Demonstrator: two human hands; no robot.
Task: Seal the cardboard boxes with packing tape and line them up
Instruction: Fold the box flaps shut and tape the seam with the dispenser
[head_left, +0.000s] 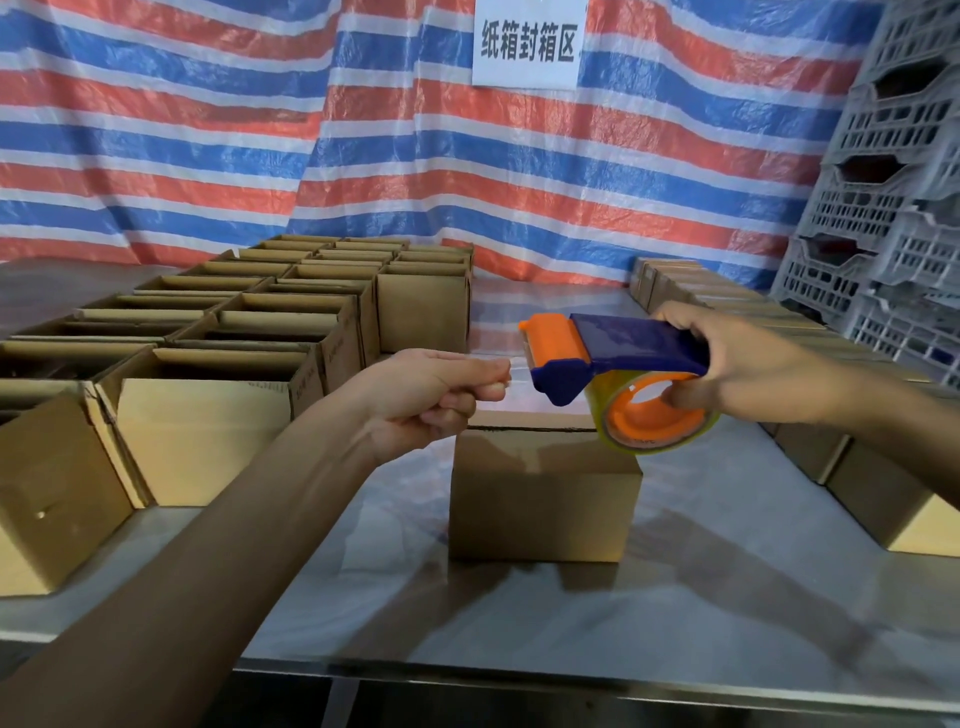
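Note:
A small closed cardboard box (543, 493) stands in the middle of the steel table (571, 623), its top flaps folded down. Above it my right hand (737, 364) grips a blue and orange tape dispenser (618, 364) with a clear tape roll (654, 415). My left hand (436, 389) is just left of the dispenser's mouth, thumb and forefinger pinched on the clear tape end, which is hard to make out. Both hands hover over the box without touching it.
Several open-topped cardboard boxes (234, 332) fill the table's left side in rows. A line of closed boxes (810, 447) runs along the right. Grey plastic crates (893, 208) are stacked at the far right. A striped tarp with a white sign (527, 44) hangs behind.

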